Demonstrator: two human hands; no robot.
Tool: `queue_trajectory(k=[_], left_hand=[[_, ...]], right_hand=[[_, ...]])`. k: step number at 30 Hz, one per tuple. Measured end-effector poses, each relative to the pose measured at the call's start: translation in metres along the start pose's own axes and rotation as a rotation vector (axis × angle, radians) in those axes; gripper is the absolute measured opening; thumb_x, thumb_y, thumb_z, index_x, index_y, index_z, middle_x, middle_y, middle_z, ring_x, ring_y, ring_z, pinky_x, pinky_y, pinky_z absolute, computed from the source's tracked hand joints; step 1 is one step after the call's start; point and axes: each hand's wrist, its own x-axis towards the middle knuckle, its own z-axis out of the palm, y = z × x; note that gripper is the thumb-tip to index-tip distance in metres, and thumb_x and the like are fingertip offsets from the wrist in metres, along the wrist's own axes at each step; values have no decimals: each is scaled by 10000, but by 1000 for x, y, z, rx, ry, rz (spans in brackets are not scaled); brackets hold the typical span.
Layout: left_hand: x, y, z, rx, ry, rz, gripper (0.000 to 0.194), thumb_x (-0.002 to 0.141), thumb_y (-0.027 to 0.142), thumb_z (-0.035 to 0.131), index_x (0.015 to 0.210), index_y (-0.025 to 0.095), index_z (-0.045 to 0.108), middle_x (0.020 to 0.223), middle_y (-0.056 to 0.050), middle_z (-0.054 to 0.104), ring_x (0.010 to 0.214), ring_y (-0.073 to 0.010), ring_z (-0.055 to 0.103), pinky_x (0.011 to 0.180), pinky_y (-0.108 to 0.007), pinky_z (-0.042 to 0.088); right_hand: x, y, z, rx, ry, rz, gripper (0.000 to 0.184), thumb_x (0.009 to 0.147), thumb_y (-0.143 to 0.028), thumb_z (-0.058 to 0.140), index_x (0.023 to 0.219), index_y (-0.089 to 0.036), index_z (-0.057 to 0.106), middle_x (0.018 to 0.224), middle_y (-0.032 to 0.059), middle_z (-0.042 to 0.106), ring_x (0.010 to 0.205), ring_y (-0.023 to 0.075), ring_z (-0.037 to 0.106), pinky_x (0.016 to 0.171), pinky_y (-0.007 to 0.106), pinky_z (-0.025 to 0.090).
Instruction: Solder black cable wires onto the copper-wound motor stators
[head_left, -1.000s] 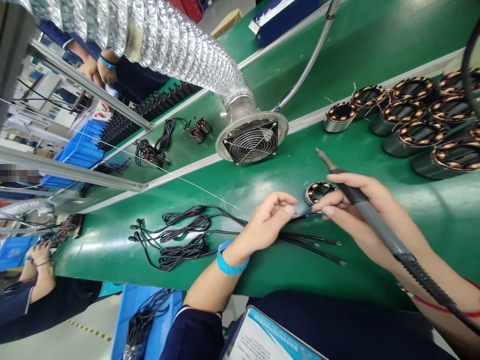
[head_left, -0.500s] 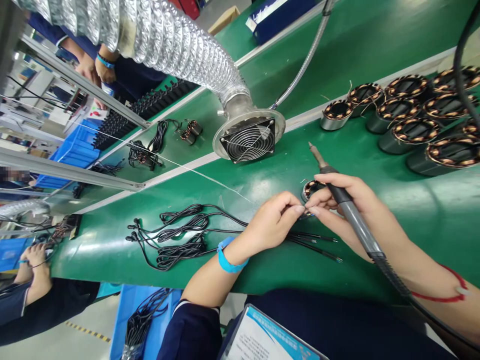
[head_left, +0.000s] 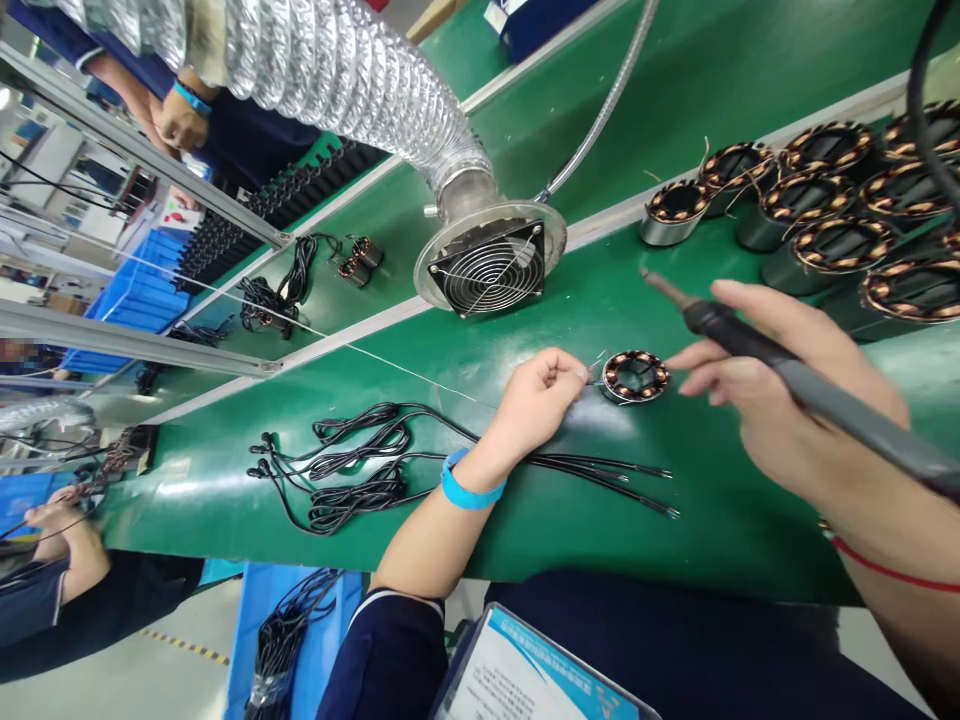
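Note:
A small stator (head_left: 635, 377) with copper windings lies on the green bench, its round opening facing up. To its left, my left hand (head_left: 546, 395) is closed in a pinch on a thin wire (head_left: 594, 383) that runs to the stator's edge. My right hand (head_left: 802, 400) grips a soldering iron (head_left: 780, 360), its tip pointing up and left above the bench. The fingertips of that hand are close to the stator's right side; whether they touch it I cannot tell. Black cables (head_left: 360, 465) lie coiled at the left, their stripped ends passing below my left wrist.
A fume extractor fan (head_left: 491, 270) on a silver duct (head_left: 360, 90) hangs behind the stator. Several larger stators (head_left: 840, 240) stand at the right. A strand of solder wire (head_left: 420, 375) stretches from the left. Co-workers' hands (head_left: 184, 120) show beyond the frame.
My right hand has moved right and away from my left fingers with the soldering iron, uncovering the stator. My left hand has shifted slightly left and up.

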Motion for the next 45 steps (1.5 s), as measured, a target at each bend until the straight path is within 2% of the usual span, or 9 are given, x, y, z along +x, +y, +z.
queue_trajectory(k=[2, 5, 10, 12, 18, 30, 36, 40, 45], left_hand=[[4, -2, 2, 6, 5, 0, 159, 813, 80, 582, 679, 158, 547, 564, 73, 506, 575, -68, 464, 615, -219, 348], [5, -6, 3, 9, 10, 27, 159, 831, 104, 597, 687, 158, 554, 578, 72, 522, 577, -65, 471, 617, -217, 356], [7, -9, 2, -7, 5, 65, 160, 838, 114, 608, 692, 160, 561, 584, 71, 528, 578, -65, 468, 610, -216, 359], [7, -9, 2, -9, 4, 67, 165, 836, 103, 604, 689, 162, 559, 584, 70, 526, 579, -65, 465, 609, -216, 358], [7, -9, 2, -5, 8, 88, 192, 854, 83, 608, 683, 160, 567, 582, 68, 525, 566, -56, 462, 595, -210, 363], [9, -10, 3, 7, 42, 114, 190, 857, 100, 629, 682, 162, 589, 596, 66, 532, 584, -55, 451, 614, -202, 376], [9, -10, 2, 19, 35, 117, 179, 848, 94, 628, 686, 160, 591, 613, 64, 549, 589, -51, 460, 622, -196, 382], [9, -11, 2, 13, 42, 117, 163, 852, 111, 627, 699, 160, 597, 619, 61, 553, 595, -53, 468, 618, -194, 381], [9, -12, 1, 10, 28, 111, 172, 847, 112, 622, 685, 161, 593, 617, 61, 550, 593, -55, 469, 606, -195, 374]], right_hand=[[-2, 2, -4, -68, 72, -84, 345, 966, -479, 612, 1228, -268, 687, 971, 69, 735, 679, 170, 672, 605, 334, 528], [-5, 7, -3, -93, 142, -242, 155, 929, -363, 673, 1018, -243, 712, 913, 63, 724, 725, 172, 665, 628, 322, 515], [-6, 14, 3, 93, 106, -419, 137, 908, -213, 628, 1013, -242, 712, 765, 18, 662, 538, 110, 509, 445, 270, 347], [-7, 15, 2, 110, 77, -411, 154, 894, -202, 629, 1016, -245, 712, 775, 25, 664, 539, 115, 515, 430, 275, 329], [-9, 11, -1, 138, 26, -416, 215, 870, -171, 623, 1048, -254, 713, 769, 23, 660, 576, 131, 580, 464, 280, 411], [-11, 10, -2, 119, 5, -369, 182, 903, -193, 617, 1054, -251, 702, 796, 28, 652, 580, 118, 558, 466, 282, 390], [-11, 10, -5, 84, 8, -317, 81, 924, -258, 607, 960, -231, 675, 750, 20, 608, 551, 100, 526, 472, 279, 393], [-14, 12, -4, 87, 29, -285, 124, 946, -329, 607, 959, -233, 685, 795, 46, 677, 563, 121, 592, 472, 291, 440], [-13, 10, -11, 51, -68, -280, 88, 931, -264, 610, 985, -236, 673, 855, 51, 703, 622, 146, 654, 508, 297, 506]])
